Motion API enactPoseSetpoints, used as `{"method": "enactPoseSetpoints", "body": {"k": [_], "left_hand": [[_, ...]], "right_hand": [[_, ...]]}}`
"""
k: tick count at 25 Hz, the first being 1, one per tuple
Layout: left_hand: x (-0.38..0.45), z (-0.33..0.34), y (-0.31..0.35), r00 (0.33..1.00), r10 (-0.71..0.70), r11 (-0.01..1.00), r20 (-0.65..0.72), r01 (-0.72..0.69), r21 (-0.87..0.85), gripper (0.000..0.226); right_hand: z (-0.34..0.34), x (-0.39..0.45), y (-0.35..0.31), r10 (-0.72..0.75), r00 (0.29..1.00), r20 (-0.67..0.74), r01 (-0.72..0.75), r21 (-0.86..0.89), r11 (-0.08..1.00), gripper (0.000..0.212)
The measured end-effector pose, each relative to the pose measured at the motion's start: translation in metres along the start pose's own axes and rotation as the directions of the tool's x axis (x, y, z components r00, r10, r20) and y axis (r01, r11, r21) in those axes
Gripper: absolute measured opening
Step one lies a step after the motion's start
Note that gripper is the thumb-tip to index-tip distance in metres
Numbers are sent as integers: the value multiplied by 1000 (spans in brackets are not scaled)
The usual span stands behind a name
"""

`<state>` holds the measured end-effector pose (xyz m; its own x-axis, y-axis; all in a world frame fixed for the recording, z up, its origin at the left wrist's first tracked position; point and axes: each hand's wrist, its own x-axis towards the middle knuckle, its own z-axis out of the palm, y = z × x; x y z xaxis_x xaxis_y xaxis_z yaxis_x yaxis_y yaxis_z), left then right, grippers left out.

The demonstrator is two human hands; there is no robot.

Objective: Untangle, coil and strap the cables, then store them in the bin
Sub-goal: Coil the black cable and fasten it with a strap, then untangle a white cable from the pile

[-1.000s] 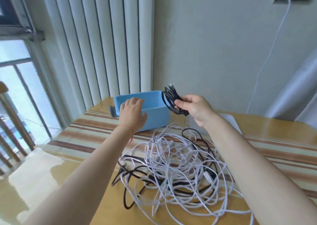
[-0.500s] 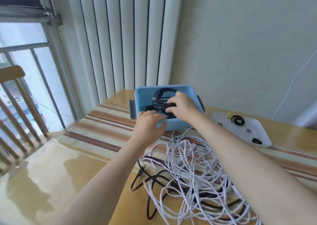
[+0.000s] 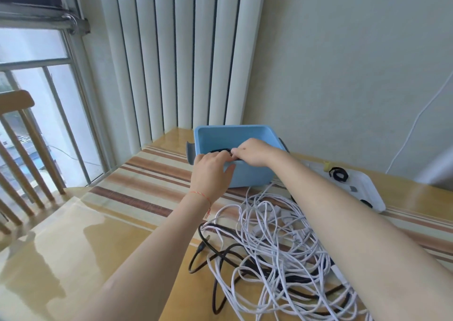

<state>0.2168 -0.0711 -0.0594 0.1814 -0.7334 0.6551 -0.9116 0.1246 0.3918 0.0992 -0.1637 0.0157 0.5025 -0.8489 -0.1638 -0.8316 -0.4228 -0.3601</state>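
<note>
Both hands at the blue bin (image 3: pixel 250 176), far side of the bench (image 3: pixel 73 247); right hand (image 3: pixel 252 152) reaches over the near wall, fingers bent down into the bin onto a black coiled cable (image 3: pixel 219 151), of which only a sliver shows above the rim; whether it pinches the coil or merely presses it, cannot tell; left hand (image 3: pixel 210 173) rests on the bin's near wall, thumb spread along the outer face, fingertips hooked over the rim beside the coil, seemingly steadying the bin.

Judgement: one coil is being stowed; most of the work remains. The tangled pile of white and black cables (image 3: pixel 277 254) lies on the bench nearer the person than the bin, directly under the right forearm; right hand is nearer to it, needing only to draw back and down. Pile sprawls wide, no clear long axis.

Around: white tray (image 3: pixel 367 188) to the right holding black straps (image 3: pixel 338 173); wooden chair (image 3: pixel 17 149) at left; nothing blocks the way back to the pile.
</note>
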Motion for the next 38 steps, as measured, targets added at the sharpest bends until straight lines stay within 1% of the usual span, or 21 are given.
{"method": "enactPoseSetpoints", "body": {"k": [2,4,6,8,10,11,13,16,17,18,20,21,22,24,26,27,29,32,35,37,38], "left_hand": [[9,-2,6,998,-50,998,24,49,47,12],[18,-4,12,989,-123,987,79,113,116,16],[23,-5,19,982,-156,968,107,130,216,17],[23,-5,38,989,-119,977,88,101,188,20],[19,-6,67,988,-75,996,138,69,48,20],[15,-7,83,973,-70,997,222,72,-3,22],[1,-7,106,887,-66,998,458,68,13,26],[-32,-10,118,653,-108,989,749,-5,147,48],[-45,-10,120,621,-135,980,772,-33,198,53],[-55,-11,124,651,-141,974,746,-45,223,53],[-71,-13,142,789,-46,991,612,-43,130,44],[-77,-13,154,813,21,999,582,-46,29,39],[-84,-12,166,793,76,997,605,-52,-56,36],[-102,-6,185,662,106,994,742,-65,-85,45],[-120,2,194,531,49,985,846,-164,45,72],[-127,4,194,517,20,971,856,-214,107,81],[-131,6,188,549,5,953,836,-254,162,84],[-134,2,178,594,-3,957,805,-231,174,73],[-134,3,174,664,8,970,748,-186,154,52],[-132,4,176,737,48,979,674,-168,114,30],[-130,5,177,778,73,976,623,-183,114,22]], "right_hand": [[-4,-6,14,-31,986,-165,40,53,998,38],[-10,-16,32,-53,934,-353,68,30,997,36],[-15,-33,51,-49,885,-463,62,13,998,30],[-17,-56,70,9,929,-369,-3,19,1000,26],[-13,-82,86,101,988,-118,-99,25,995,24],[-9,-97,91,140,990,-15,-140,0,990,25],[2,-127,104,184,977,107,-169,-130,977,31],[22,-169,111,192,940,282,-125,-238,963,44],[27,-183,112,175,943,282,-114,-220,969,48],[29,-194,113,162,957,241,-116,-192,974,52],[31,-211,119,166,981,101,-147,-173,974,46],[31,-220,125,191,980,60,-177,-191,966,39],[34,-228,132,234,970,63,-216,-206,954,35],[45,-239,141,290,950,117,-267,-180,947,30],[56,-250,146,277,960,47,-267,-158,951,24],[59,-254,148,283,959,4,-277,-176,945,22],[60,-261,151,337,941,-29,-334,-237,912,16],[53,-270,162,382,924,2,-373,-220,902,13],[41,-283,172,298,953,-54,-301,-63,952,23],[38,-291,181,270,958,-100,-268,28,963,22],[38,-295,183,275,959,-72,-273,36,961,23]]}}
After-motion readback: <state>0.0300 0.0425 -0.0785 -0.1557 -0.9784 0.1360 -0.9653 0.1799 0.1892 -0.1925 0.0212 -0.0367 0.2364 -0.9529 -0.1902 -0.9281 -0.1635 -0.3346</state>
